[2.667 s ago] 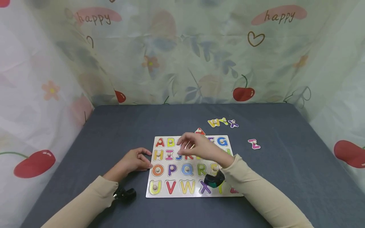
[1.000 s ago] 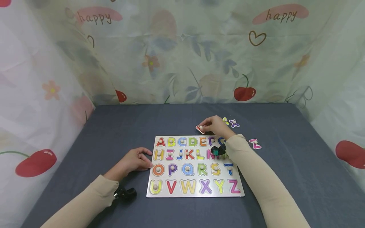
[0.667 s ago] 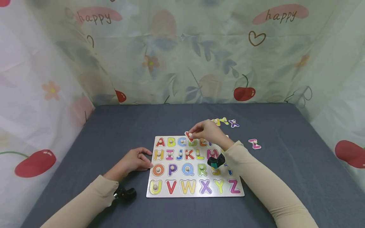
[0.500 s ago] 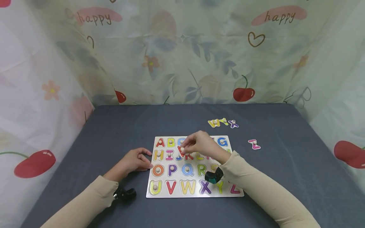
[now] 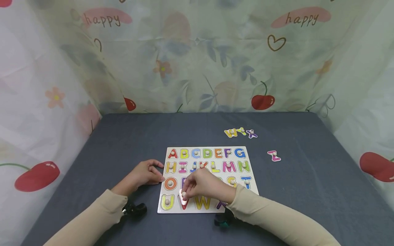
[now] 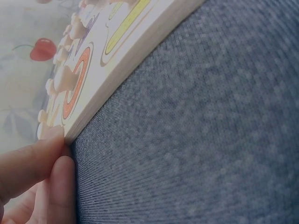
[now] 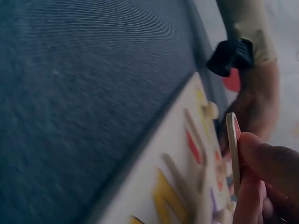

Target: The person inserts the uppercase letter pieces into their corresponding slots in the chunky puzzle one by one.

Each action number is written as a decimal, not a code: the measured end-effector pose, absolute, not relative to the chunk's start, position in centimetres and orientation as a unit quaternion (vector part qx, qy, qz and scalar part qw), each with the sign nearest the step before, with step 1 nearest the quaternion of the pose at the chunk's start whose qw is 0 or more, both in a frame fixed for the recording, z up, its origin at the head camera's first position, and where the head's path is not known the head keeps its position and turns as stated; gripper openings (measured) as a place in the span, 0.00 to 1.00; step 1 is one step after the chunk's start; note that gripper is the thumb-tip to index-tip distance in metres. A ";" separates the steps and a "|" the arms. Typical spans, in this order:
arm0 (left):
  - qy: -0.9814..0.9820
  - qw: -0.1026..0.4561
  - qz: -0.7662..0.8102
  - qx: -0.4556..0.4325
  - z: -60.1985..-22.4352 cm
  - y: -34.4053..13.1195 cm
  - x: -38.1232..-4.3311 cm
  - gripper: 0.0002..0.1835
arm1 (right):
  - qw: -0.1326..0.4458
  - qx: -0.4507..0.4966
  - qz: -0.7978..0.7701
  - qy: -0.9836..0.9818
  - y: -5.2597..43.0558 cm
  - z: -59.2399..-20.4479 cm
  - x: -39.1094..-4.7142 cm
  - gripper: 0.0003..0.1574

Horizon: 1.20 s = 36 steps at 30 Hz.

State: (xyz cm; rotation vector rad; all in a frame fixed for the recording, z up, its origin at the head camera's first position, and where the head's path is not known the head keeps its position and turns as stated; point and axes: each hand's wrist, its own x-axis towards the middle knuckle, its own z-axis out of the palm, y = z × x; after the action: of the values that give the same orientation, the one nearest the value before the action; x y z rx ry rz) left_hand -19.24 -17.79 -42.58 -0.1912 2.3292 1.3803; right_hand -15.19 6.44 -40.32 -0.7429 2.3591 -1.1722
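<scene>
My right hand (image 5: pixel 200 184) pinches the red letter V puzzle piece (image 7: pixel 233 144) by its knob. In the head view the piece overlaps the printed red V recess in the bottom row of the alphabet peg board (image 5: pixel 191 206); in the right wrist view it is tilted above the board's face. At the board's left edge, my left hand (image 5: pixel 144 176) touches the wood with relaxed fingers. The left wrist view has the thumb (image 6: pixel 32 163) against the board's edge near the orange O piece (image 6: pixel 77 86). Letter pieces with knobs sit in the upper rows, and a U piece (image 5: pixel 167 202) in the bottom row.
Beyond the board lie a yellow W piece (image 5: pixel 231 133), a yellow-green Y piece (image 5: pixel 241 131) and a purple X piece (image 5: pixel 251 133). A pink Z piece (image 5: pixel 274 156) lies to the right. Dark cloth covers the table (image 5: pixel 138 133), with patterned curtains around it.
My right hand reached behind the board, picked up the red V piece, and carried it toward me and leftward to the bottom row. The left hand stayed at the board's left edge.
</scene>
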 end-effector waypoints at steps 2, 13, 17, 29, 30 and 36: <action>0.839 0.211 0.497 -0.071 -42.6 -17.8 -19.2 0.26 | 0.206 -0.271 -0.414 0.844 6.2 -40.9 -15.0 0.07; 0.838 0.211 0.498 -0.072 -42.5 -17.8 -19.2 0.25 | 0.207 -0.283 -0.399 0.847 5.6 -41.8 -14.9 0.07; 0.837 0.214 0.499 -0.070 -42.5 -17.8 -19.2 0.25 | 0.209 -0.286 -0.396 0.847 5.5 -41.7 -14.9 0.07; 0.837 0.218 0.497 -0.068 -42.6 -18.1 -19.4 0.27 | 0.218 -0.279 -0.370 0.859 5.1 -41.7 -14.9 0.10; 0.836 0.217 0.500 -0.066 -42.6 -18.1 -19.4 0.27 | 0.216 -0.280 -0.367 0.860 5.2 -41.7 -14.9 0.11; 0.827 0.213 0.518 -0.044 -43.1 -18.2 -19.4 0.26 | 0.234 -0.275 -0.382 0.851 5.6 -41.8 -15.1 0.13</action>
State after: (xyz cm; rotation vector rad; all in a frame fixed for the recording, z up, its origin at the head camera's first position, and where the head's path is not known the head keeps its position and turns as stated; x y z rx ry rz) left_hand -19.45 -18.17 -43.08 -0.1226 2.2965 1.4364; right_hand -15.05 5.59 -41.80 -0.7536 2.3353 -1.0491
